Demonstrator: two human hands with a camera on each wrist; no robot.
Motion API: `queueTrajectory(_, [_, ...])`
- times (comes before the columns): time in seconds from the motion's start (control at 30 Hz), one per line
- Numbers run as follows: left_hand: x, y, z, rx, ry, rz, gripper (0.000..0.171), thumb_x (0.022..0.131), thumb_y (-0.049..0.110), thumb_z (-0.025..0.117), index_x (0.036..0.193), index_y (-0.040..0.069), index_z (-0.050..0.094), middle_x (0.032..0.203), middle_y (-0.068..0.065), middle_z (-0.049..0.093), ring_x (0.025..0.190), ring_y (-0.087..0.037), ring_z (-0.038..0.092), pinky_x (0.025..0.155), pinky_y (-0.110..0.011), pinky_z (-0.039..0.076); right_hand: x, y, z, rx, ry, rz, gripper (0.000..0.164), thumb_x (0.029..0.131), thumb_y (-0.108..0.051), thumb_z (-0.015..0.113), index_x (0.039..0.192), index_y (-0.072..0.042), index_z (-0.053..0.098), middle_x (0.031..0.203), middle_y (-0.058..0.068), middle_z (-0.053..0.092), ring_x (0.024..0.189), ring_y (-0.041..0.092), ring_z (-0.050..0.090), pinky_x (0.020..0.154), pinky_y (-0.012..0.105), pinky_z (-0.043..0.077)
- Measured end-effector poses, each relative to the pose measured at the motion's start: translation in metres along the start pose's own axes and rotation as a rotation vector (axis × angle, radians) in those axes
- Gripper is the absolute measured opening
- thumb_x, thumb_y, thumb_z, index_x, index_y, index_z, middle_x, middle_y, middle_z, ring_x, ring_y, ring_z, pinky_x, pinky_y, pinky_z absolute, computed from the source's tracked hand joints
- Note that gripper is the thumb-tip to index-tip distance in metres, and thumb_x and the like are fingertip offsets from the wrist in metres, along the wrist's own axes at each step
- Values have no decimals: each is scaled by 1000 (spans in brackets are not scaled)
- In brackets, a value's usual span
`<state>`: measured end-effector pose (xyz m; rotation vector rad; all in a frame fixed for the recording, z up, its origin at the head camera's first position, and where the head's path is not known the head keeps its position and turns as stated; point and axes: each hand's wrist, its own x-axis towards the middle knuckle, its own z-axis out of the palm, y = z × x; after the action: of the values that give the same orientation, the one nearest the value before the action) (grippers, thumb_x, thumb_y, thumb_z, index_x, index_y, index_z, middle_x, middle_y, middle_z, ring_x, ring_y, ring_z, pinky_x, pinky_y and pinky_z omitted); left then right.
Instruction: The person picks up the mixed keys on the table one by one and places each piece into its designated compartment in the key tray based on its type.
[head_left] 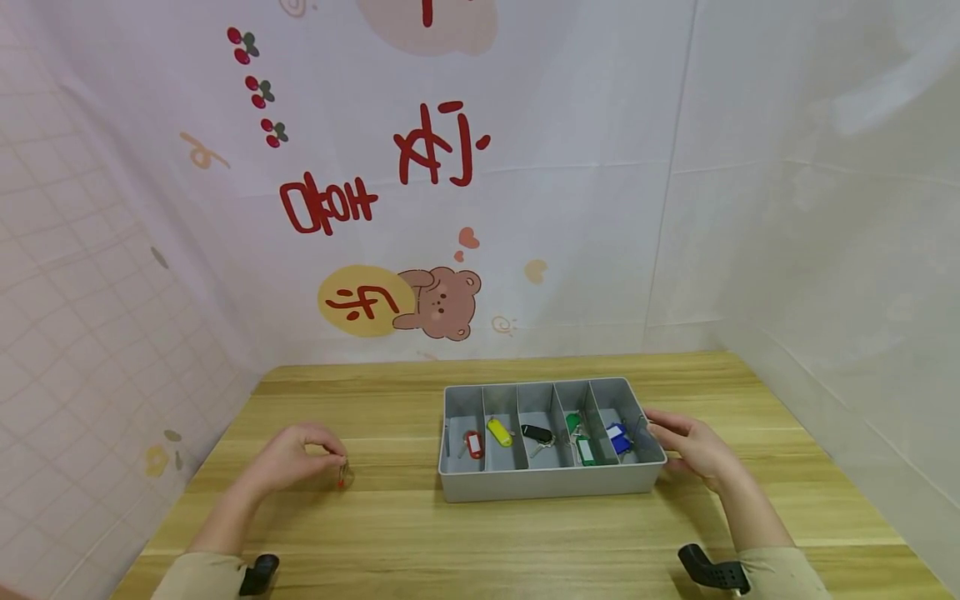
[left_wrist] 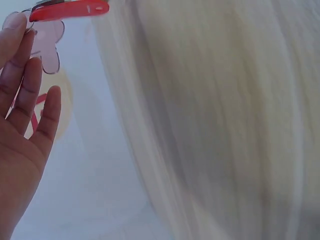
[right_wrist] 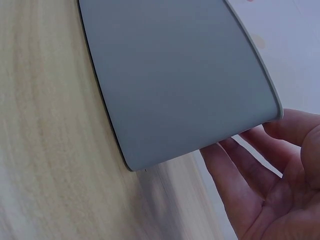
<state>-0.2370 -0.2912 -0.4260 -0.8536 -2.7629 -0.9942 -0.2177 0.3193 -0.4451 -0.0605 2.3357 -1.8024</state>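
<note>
In the head view my left hand [head_left: 294, 455] is over the left part of the table, pinching a small red key tag [head_left: 341, 482] by its metal ring. The left wrist view shows the red key tag [left_wrist: 70, 10] close up, at the thumb and fingertips; the other fingers are spread. A grey five-compartment box [head_left: 547, 483] stands right of the middle. At its right end is my right hand [head_left: 697, 450], fingertips against the end wall and thumb at the rim. In the right wrist view the hand [right_wrist: 280, 185] has fairly straight fingers, their tips partly hidden behind the box [right_wrist: 175, 85].
From left to right, the compartments hold a red tag [head_left: 473, 444], a yellow tag [head_left: 499, 432], a black tag [head_left: 537, 433], green tags [head_left: 585, 452] and blue tags [head_left: 619, 439], some with keys. A patterned cloth [head_left: 570, 208] hangs behind the wooden table [head_left: 390, 542].
</note>
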Motion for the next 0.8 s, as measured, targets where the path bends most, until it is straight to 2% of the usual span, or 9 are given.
queueTrajectory(0.27, [12, 12, 7, -58, -11, 26, 4, 87, 18, 78, 90, 21, 78, 92, 12, 69, 87, -9, 62, 78, -39, 53, 0, -1, 1, 0, 5, -4, 59, 103, -20, 55, 148, 10, 33, 140, 31, 48, 106, 18, 64, 80, 35, 56])
queueTrajectory(0.4, [19, 19, 10, -74, -4, 83, 9, 86, 14, 79, 89, 23, 78, 91, 11, 70, 87, -11, 62, 78, -36, 53, 0, -1, 1, -3, 4, -4, 59, 103, -21, 56, 148, 10, 33, 139, 31, 48, 105, 18, 64, 80, 35, 56])
queueTrajectory(0.57, [28, 29, 13, -91, -2, 134, 8, 85, 14, 79, 88, 21, 78, 90, 9, 70, 86, -13, 63, 76, -39, 54, -1, -2, 1, -8, 0, -1, 59, 103, -21, 55, 148, 10, 33, 140, 31, 47, 106, 20, 63, 80, 36, 56])
queueTrajectory(0.8, [41, 45, 14, -52, 34, 182, 9, 83, 11, 81, 87, 19, 78, 88, 12, 70, 84, -10, 62, 75, -33, 53, -1, -2, 1, -4, -2, 0, 59, 103, -22, 55, 148, 11, 32, 141, 32, 46, 107, 21, 63, 81, 35, 55])
